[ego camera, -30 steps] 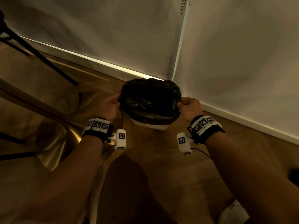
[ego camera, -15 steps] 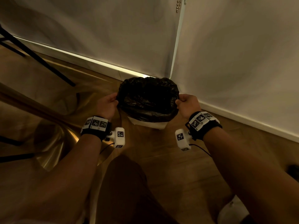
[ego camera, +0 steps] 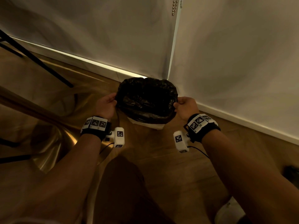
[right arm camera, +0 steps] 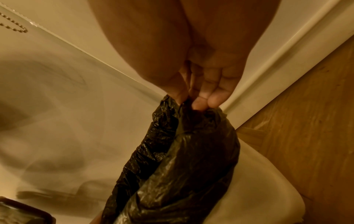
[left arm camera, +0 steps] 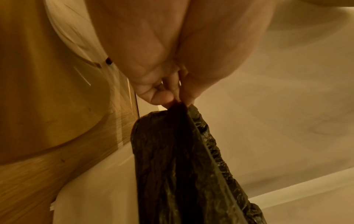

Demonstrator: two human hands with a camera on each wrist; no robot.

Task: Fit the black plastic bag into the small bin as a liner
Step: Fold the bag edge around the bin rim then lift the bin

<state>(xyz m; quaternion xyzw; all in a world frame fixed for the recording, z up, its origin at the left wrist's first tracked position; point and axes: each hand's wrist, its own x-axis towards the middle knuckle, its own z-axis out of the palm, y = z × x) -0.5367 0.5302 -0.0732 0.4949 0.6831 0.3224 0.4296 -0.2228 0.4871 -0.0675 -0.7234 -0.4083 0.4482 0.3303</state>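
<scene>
A crinkled black plastic bag (ego camera: 146,101) is spread open over a small white bin (ego camera: 146,126) that stands on the wood floor in the wall corner. The bag's rim folds down over the bin's top, and only the bin's lower near wall shows. My left hand (ego camera: 107,103) pinches the bag's left edge (left arm camera: 178,109) between thumb and fingers. My right hand (ego camera: 185,105) pinches the right edge (right arm camera: 193,112) the same way. The white bin wall (right arm camera: 235,189) shows under the bag in the right wrist view.
Two white walls meet right behind the bin, with a baseboard (ego camera: 242,122) along the floor and a bead chain (ego camera: 174,7) hanging above. Black stand legs (ego camera: 37,60) and a shiny brass base (ego camera: 53,143) lie to the left. My knee (ego camera: 123,183) is near the bottom.
Both hands keep their pinch on the bag's sides and have shifted only slightly. The bag's rim sits a little lower over the bin's top.
</scene>
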